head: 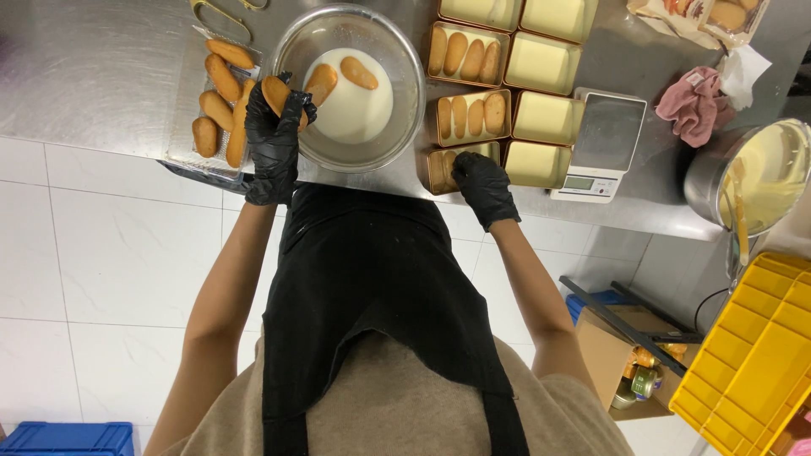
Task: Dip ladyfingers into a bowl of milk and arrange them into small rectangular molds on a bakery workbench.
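Down low first: black apron (372, 279) over a beige top, white tiled floor (110, 253) on either side. Up at the steel counter (101, 67) edge, right hand (483, 187) in a black glove, fingers curled down into the nearest gold tin (441, 167), pressing on a biscuit there; exact grip hidden. Left hand (274, 139), gloved too, closed around one finger biscuit (276, 93), held at the rim of the metal bowl (351, 84). Two more biscuits floating in the bowl's white liquid. Clear tray of dry biscuits (218, 93) just left of the bowl. Farther back, filled tins (469, 116) beside cream-topped ones, a kitchen scale (601, 143), a pink cloth (694, 105).
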